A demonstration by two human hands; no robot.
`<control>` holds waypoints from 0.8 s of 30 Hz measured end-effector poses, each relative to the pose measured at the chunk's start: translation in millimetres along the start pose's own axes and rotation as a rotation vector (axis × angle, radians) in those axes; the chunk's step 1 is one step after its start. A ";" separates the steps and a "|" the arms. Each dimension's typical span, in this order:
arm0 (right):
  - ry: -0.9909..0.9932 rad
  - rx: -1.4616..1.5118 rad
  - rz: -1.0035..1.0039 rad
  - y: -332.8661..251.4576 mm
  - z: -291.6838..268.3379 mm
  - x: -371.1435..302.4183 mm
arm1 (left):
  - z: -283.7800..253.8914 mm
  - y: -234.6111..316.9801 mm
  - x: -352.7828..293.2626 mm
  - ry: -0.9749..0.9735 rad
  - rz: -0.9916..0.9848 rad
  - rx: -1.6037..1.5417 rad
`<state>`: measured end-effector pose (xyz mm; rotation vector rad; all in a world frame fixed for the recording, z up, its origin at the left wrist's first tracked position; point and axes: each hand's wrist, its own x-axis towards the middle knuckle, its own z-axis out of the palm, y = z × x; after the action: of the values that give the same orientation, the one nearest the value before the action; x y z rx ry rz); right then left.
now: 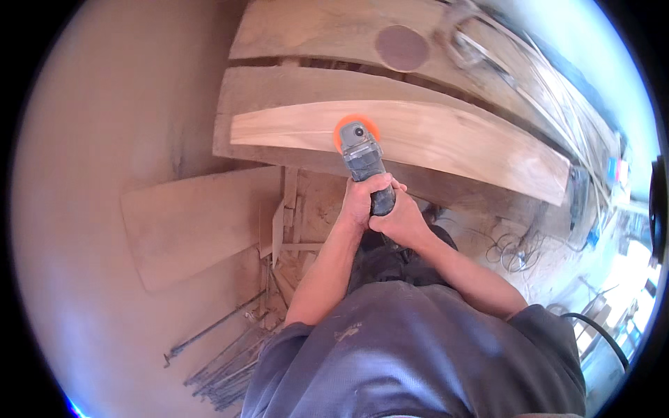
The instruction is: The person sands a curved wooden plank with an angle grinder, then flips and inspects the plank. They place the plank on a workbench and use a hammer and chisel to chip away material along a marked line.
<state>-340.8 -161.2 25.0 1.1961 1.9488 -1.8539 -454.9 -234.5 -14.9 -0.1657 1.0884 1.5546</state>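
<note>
Both my hands are closed around the body of a grey and black angle grinder (364,160). My left hand (359,200) grips nearer the head, and my right hand (403,219) wraps the rear of the body. An orange disc (346,125) shows around the tool's head. It lies over a long pale wooden board (460,148), toward the board's left part; whether the disc touches the wood I cannot tell. Beneath the board is a darker wooden bench (279,83).
A round brown sanding disc (402,48) lies on the far planks. Thin strips (557,97) and blurred items crowd the right side. A large flat panel (202,223) leans at the left. Metal bars (226,376) lie on the floor lower left, and coiled wire (516,252) lies at right.
</note>
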 end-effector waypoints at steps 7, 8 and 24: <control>0.148 0.152 0.043 73.4 -121.5 -62.5 | 106.9 -104.3 35.8 -0.128 -0.147 0.097; 0.194 0.162 0.007 93.7 -136.1 -69.6 | 129.0 -118.9 39.5 -0.134 -0.160 0.131; 0.869 0.824 0.026 282.3 -288.6 -217.7 | 391.5 -323.0 50.5 -0.542 -0.578 0.553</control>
<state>95.5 -20.7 9.3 2.5882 1.3693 -2.4673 -26.2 41.6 -2.5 0.2865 0.8855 0.6823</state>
